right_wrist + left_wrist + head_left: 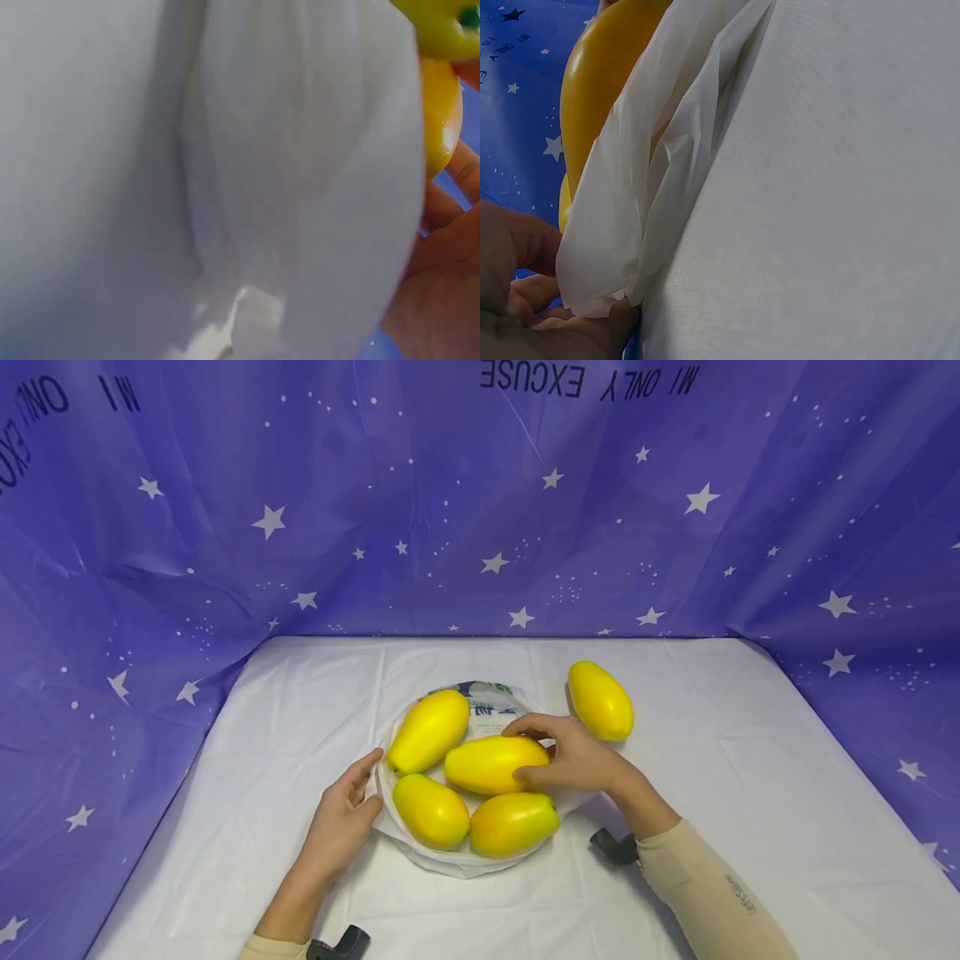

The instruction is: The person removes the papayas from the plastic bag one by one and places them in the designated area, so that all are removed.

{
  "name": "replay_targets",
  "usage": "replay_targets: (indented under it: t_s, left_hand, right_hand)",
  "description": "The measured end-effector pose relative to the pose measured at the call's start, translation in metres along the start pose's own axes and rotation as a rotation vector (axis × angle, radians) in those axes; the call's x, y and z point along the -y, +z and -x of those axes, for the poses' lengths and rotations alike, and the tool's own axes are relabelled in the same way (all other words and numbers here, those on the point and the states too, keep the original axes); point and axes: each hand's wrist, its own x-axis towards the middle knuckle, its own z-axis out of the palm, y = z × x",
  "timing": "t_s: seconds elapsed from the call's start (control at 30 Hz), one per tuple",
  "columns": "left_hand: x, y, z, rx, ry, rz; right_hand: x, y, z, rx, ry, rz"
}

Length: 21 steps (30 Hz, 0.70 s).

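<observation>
Right hand (576, 758): gripping yellow papaya (487, 766), its long axis running crosswise, leftward from the grasp; left hand (339, 822), farther off, pinching white plastic bag (459, 865).

At 8 o'clock the left hand (532, 330) holds the edge of a white bag (619, 202). Yellow fruit (600, 82) shows past it at 11, a starry blue curtain (510, 135) at 10, white tablecloth (825, 187) at 3.

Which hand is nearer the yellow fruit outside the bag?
Right. The right hand grips another fruit over the white bag, close beside the outside fruit; the left hand holds the bag's opposite edge, farther off.
</observation>
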Motion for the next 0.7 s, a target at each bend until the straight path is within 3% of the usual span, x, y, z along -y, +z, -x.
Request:
replay_targets:
  t_s: [0.3, 0.7]
  left_hand:
    - [0.0, 0.0, -0.001, -0.008, -0.001, -0.017]
    - [0.0, 0.001, 0.0, -0.006, 0.004, -0.013]
  right_hand:
    - [-0.002, -0.008, 0.005, -0.028, -0.013, -0.047]
    - [-0.002, -0.031, 0.013, -0.241, 0.017, -0.178]
